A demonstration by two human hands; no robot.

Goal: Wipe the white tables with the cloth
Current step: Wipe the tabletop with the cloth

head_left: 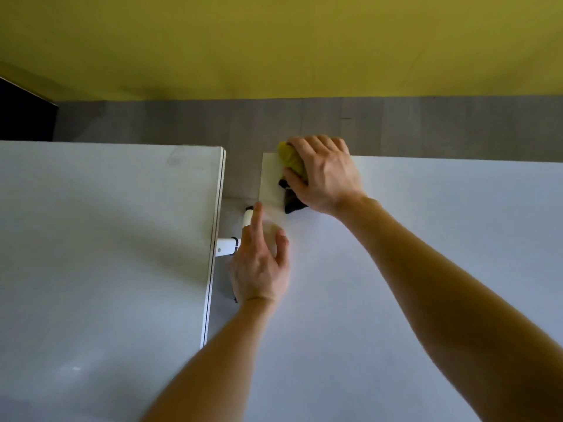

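Two bare forearms enter from the bottom of the frame. Left hand (262, 263), centre frame, lies flat on the left edge of the right white table (426, 254), fingers straight and spread, holding nothing, slightly blurred. Left white table (106, 239) fills the lower left, apart from the right one by a narrow gap with a white frame tube (227, 246) showing in it. Further up, right hand (324, 175) presses down on the cloth (291, 159), fingers curled over it, thumb against its side. Cloth is bunched, yellow with a dark part, at the right table's far left corner. Beyond: grey floor (182, 123), yellow wall (274, 41).
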